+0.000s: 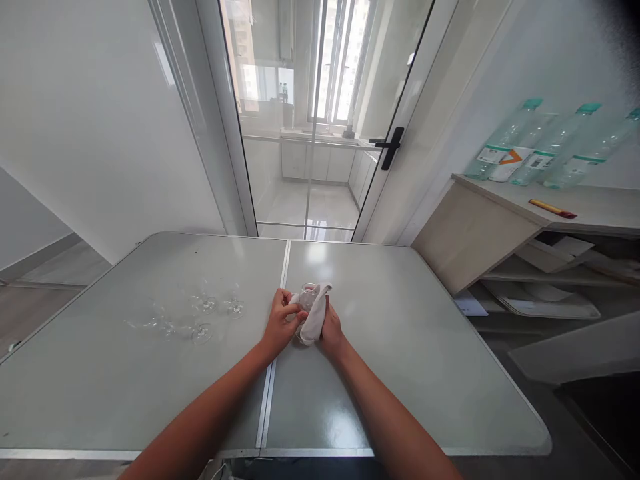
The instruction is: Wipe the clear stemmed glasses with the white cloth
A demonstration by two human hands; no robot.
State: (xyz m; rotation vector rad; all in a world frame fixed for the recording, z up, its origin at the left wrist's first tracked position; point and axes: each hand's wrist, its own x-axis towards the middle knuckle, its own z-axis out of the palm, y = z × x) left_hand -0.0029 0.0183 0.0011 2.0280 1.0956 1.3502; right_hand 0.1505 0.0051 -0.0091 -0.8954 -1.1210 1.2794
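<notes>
Over the middle of the table, a small clear stemmed glass (pixel 307 296) is held between both hands, its rim up and its foot low near the tabletop. My left hand (pixel 283 319) has its fingers closed on the glass's left side. A white cloth (pixel 314 320) drapes down the glass's right side, with a corner sticking up by the rim. My right hand (pixel 332 328) is closed round the cloth from the right, pressing it to the glass; most of its fingers are hidden behind the cloth.
Several clear stemmed glasses (pixel 235 307) are on the left half of the grey table (pixel 400 373). A metal seam (pixel 266 400) crosses the tabletop. To the right, a wooden shelf unit (pixel 500 200) carries plastic bottles (pixel 540 160). A glass door (pixel 275 160) stands behind the table.
</notes>
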